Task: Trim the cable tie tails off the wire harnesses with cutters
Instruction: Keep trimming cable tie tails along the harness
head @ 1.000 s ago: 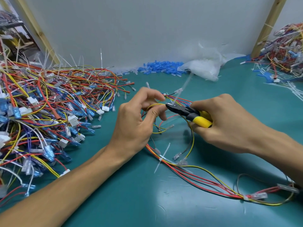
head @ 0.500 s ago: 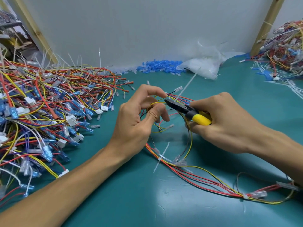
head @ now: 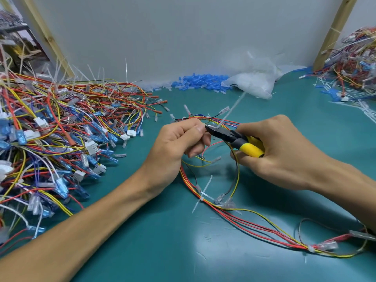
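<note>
At frame centre the left hand (head: pixel 179 143) has a closed grip, pinching the wire harness (head: pixel 264 228) just beside its tie; the rest trails limp across the counter (head: pixel 162 251) toward lower right. The right hand (head: pixel 284 155) wraps the cutters (head: pixel 223 135), blades seemingly at the base of the cable tie tail (head: pixel 230 110). That nylon looks springy and may flick; floppy wires want holding close.

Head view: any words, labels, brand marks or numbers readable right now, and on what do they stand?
None can be read.
Cutters: no brand shows on the yellow handles, which the right hand partly covers.
Wire harness held by the left hand: no readable marking.
White connectors in the wire pile: no print visible.
Plastic bag: plain.
</note>
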`<control>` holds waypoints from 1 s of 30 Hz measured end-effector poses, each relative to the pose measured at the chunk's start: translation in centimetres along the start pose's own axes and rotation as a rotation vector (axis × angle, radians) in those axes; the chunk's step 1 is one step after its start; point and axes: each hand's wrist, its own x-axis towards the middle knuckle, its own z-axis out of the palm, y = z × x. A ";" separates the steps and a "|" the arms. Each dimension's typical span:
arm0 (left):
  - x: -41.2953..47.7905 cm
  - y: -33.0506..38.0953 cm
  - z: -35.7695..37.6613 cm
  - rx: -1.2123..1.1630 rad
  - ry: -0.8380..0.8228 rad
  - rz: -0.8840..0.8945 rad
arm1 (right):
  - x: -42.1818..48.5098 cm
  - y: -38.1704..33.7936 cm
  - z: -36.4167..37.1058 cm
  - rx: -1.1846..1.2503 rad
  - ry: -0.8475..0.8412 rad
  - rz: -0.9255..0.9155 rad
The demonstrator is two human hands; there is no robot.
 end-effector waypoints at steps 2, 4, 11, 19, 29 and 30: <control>-0.1 -0.1 0.1 -0.006 -0.001 0.011 | 0.1 0.2 0.0 -0.024 -0.008 -0.023; -0.2 -0.2 0.1 0.000 0.015 0.006 | 0.2 0.5 0.1 -0.025 -0.033 -0.041; -0.4 -0.3 0.3 0.067 0.050 0.002 | 0.2 1.0 1.0 -0.014 -0.033 -0.066; -0.5 -0.2 0.4 0.097 0.072 -0.023 | 0.2 0.7 1.6 -0.021 0.000 -0.055; -0.4 -0.6 0.5 0.097 0.090 -0.011 | 0.3 0.8 1.7 0.042 0.026 -0.002; -0.4 -0.6 0.6 0.097 0.087 -0.007 | 0.4 0.9 1.5 0.026 0.012 0.000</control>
